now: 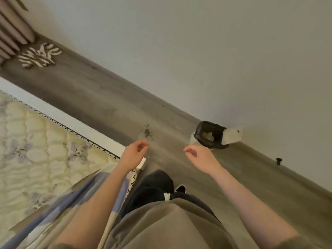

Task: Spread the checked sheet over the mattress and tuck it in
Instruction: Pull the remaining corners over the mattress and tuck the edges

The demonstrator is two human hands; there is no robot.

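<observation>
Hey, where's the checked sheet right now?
In the head view, lower left: the checked sheet lies over the near corner of the mattress, partly under the person's left forearm and beside their legs.

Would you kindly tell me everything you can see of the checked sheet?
The sheet is soft fabric in blue and cream checks. It lies bunched in folds over the near corner of the quilted mattress, leaving most of it bare. The left forearm passes over it; whether they touch is unclear. The left hand and right hand do not hold it.
</observation>
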